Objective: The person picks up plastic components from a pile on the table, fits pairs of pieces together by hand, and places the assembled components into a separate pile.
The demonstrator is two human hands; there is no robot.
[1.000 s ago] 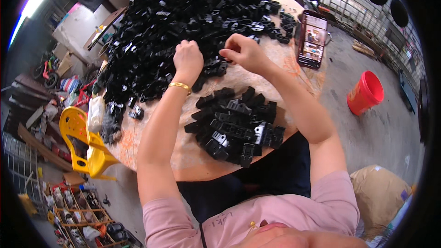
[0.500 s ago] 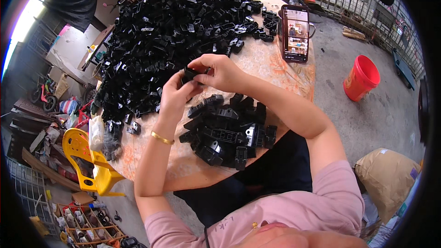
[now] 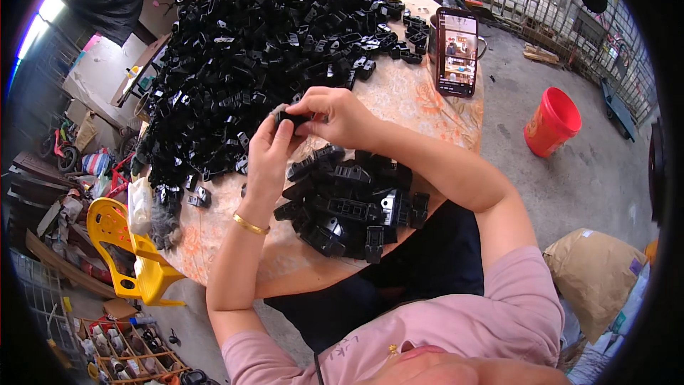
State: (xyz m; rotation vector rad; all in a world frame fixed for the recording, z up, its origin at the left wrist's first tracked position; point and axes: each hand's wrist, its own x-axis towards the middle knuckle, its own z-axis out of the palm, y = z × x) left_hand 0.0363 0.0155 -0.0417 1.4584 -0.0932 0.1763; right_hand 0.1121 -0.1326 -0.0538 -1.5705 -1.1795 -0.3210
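A small black plastic part (image 3: 291, 120) is gripped between both my hands, above the near edge of a large heap of similar parts. My left hand (image 3: 271, 150), with its wrist in a gold bangle, closes on the part from the left. From the right, the thumb and fingers of my right hand (image 3: 335, 115) pinch it. A small greyish-white tuft (image 3: 279, 109) shows at its upper side; I cannot tell what it is. Just below my hands lies a smaller pile of black plastic pieces (image 3: 353, 207). The bigger heap of black parts (image 3: 235, 57) covers the far left of the table.
A flower-patterned tablecloth (image 3: 406, 100) covers the round table. At its right a phone (image 3: 457, 53) leans on a metal mug. Grey fluffy material (image 3: 165, 232) lies at the left edge, near a yellow chair (image 3: 146, 271). A red bucket (image 3: 548, 125) stands on the floor.
My hands have turned the black part slightly, and the greyish-white tuft now shows at its top. My left hand has shifted a little to the right. The piles look the same.
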